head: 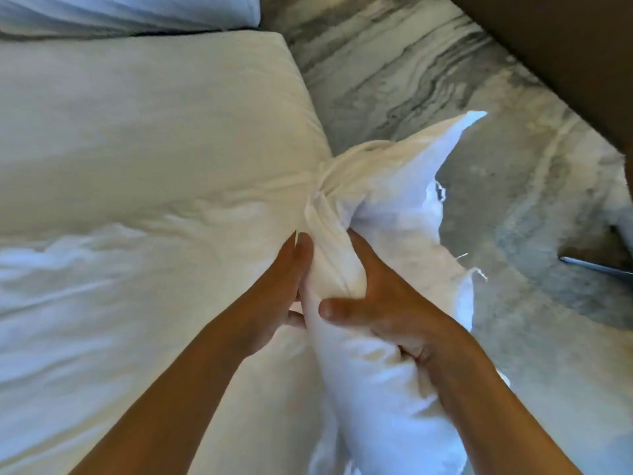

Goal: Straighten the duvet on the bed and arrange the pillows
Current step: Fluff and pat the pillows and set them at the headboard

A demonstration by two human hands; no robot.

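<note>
Both hands are bunched up on the corner of the white duvet (394,207) at the bed's (137,132) right edge. Right hand (380,310) has its grip curled round the gathered fabric, thumb on top. Left hand (270,303) holds the same bunch, fingers mostly hidden behind it. A pillow (120,12) is cut off top left. Grey marbled floor (513,166) alongside.
</note>
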